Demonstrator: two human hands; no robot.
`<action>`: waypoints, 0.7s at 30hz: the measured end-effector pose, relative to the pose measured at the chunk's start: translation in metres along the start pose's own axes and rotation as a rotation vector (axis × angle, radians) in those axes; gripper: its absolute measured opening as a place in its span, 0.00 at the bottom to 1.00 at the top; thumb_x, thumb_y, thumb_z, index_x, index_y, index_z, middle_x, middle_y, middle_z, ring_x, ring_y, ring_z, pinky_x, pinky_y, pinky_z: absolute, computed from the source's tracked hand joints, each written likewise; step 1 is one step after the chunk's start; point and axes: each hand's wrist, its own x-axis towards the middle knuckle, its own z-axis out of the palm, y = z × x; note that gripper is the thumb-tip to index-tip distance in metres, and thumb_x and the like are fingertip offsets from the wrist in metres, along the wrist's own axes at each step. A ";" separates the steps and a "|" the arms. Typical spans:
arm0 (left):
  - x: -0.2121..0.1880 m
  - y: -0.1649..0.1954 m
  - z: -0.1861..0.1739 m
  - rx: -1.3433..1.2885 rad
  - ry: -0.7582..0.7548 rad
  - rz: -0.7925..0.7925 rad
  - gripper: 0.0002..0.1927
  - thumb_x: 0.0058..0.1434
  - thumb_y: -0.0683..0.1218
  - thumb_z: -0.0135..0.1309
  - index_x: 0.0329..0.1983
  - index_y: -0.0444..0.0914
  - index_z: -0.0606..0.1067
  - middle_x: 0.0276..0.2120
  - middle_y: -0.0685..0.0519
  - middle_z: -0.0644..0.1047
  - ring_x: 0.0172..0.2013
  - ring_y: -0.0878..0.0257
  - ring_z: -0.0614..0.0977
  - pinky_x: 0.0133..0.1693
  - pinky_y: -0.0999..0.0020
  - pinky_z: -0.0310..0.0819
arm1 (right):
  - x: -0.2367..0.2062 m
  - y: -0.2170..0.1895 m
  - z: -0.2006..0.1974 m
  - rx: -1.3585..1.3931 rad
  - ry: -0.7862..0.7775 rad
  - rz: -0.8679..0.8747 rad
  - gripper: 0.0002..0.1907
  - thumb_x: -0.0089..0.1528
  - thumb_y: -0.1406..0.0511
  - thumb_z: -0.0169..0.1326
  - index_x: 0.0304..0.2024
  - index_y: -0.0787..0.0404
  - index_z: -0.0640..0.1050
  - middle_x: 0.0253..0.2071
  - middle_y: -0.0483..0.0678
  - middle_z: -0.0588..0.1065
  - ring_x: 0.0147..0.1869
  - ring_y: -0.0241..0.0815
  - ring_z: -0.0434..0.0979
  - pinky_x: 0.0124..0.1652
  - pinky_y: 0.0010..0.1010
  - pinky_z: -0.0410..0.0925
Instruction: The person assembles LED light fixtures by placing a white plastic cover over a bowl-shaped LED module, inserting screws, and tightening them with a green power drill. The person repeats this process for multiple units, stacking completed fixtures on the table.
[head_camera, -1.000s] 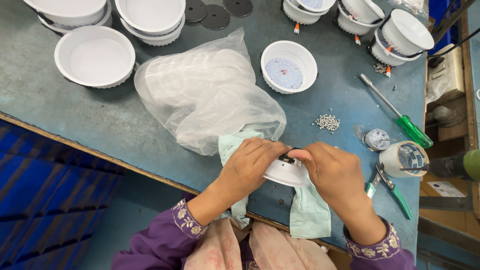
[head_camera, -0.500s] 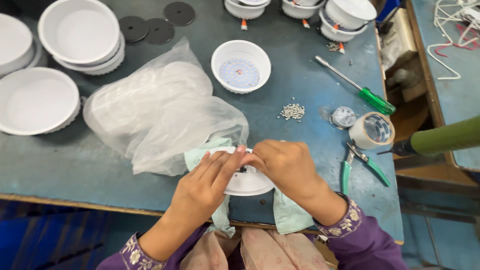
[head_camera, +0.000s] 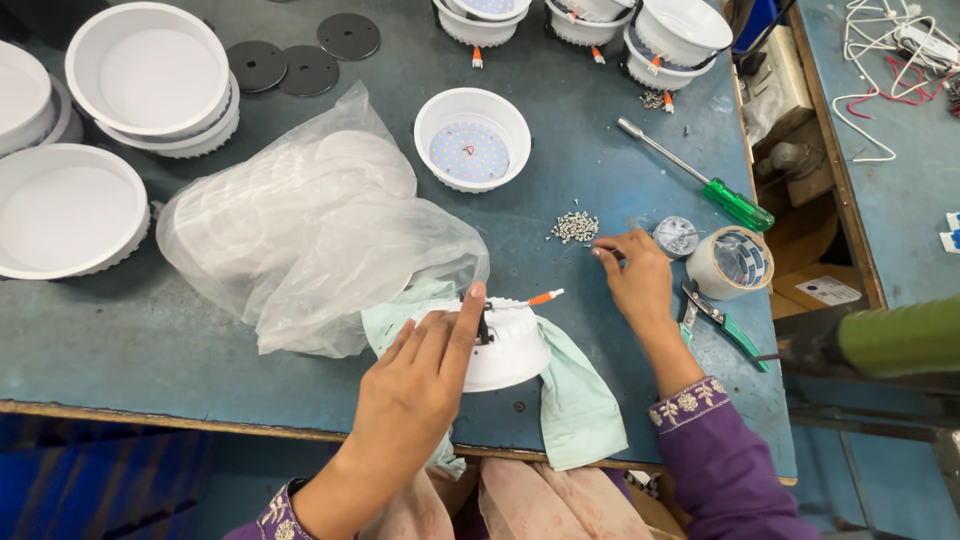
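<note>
My left hand (head_camera: 425, 375) presses down on a white round lamp housing (head_camera: 505, 345) that lies upside down on a pale green cloth (head_camera: 575, 395) near the table's front edge. An orange-tipped wire (head_camera: 545, 297) sticks out of the housing. My right hand (head_camera: 635, 275) has left the housing and reaches to a small pile of silver screws (head_camera: 575, 227), fingertips pinched just right of it. Whether a screw sits between the fingers is too small to see.
A crumpled clear plastic bag (head_camera: 310, 225) lies left of the housing. Behind it stand an open housing with an LED disc (head_camera: 472, 140), stacked white housings (head_camera: 150, 80), black discs (head_camera: 305, 55), a green-handled screwdriver (head_camera: 735, 205), tape roll (head_camera: 740, 262) and green-handled cutters (head_camera: 725, 325).
My right hand let go of the lamp housing and moved right and away to the screw pile. My left hand stayed on the housing. The camera has shifted.
</note>
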 end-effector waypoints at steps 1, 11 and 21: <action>0.001 -0.001 0.000 0.001 0.004 -0.003 0.35 0.58 0.36 0.52 0.72 0.35 0.64 0.45 0.47 0.78 0.45 0.52 0.83 0.50 0.57 0.79 | 0.000 0.005 0.001 -0.026 -0.006 -0.009 0.06 0.62 0.65 0.62 0.41 0.57 0.85 0.40 0.50 0.78 0.37 0.47 0.79 0.38 0.36 0.70; -0.001 -0.004 -0.002 0.007 0.034 0.024 0.35 0.61 0.38 0.52 0.74 0.32 0.61 0.43 0.47 0.78 0.44 0.53 0.83 0.50 0.58 0.79 | 0.008 0.011 0.011 -0.026 -0.023 -0.169 0.06 0.59 0.68 0.65 0.36 0.63 0.81 0.39 0.52 0.77 0.37 0.44 0.79 0.39 0.35 0.70; 0.000 -0.005 0.009 0.027 0.072 0.026 0.34 0.63 0.39 0.53 0.74 0.33 0.61 0.45 0.47 0.79 0.49 0.54 0.83 0.50 0.55 0.81 | -0.031 0.044 -0.021 0.905 -0.024 0.316 0.11 0.66 0.72 0.59 0.50 0.71 0.78 0.43 0.53 0.79 0.43 0.42 0.82 0.35 0.24 0.71</action>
